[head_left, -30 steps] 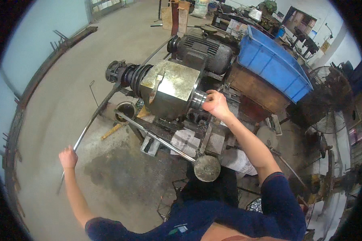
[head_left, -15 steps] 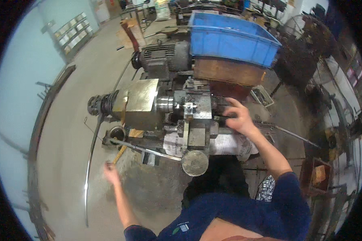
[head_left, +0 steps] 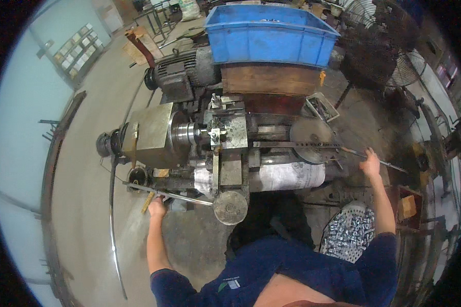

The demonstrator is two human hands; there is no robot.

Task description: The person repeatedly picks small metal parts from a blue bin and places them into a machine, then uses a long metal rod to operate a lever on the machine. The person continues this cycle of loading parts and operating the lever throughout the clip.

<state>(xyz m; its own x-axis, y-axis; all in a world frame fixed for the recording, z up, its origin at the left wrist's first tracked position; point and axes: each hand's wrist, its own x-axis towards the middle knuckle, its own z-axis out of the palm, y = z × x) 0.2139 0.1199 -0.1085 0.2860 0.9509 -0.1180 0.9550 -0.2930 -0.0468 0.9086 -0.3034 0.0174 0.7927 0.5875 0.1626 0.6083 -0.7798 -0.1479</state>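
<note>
A small lathe stands before me, its bright chuck (head_left: 184,134) facing a tool post (head_left: 216,134). My left hand (head_left: 158,206) is closed at a long shiny lever (head_left: 189,197), low on the machine's left, beside a yellow stick (head_left: 148,201). The lever runs to a round metal disc (head_left: 230,207). Out to the right, my right hand (head_left: 370,165) closes around a thin bar handle (head_left: 353,152). That handle joins a flat dark bar (head_left: 276,145) across a second, larger round plate (head_left: 312,134). The fingertips of both hands are partly hidden.
Behind the lathe are a motor (head_left: 182,71) and a blue crate (head_left: 271,43) on a wooden box (head_left: 271,79). At my right lie a tray of small metal parts (head_left: 349,233) and an open box (head_left: 409,207). A large fan (head_left: 379,46) stands back right.
My right hand has moved from beside the tool post out to the bar handle. My left hand has risen to the shiny lever. The view has shifted, uncovering the parts tray.
</note>
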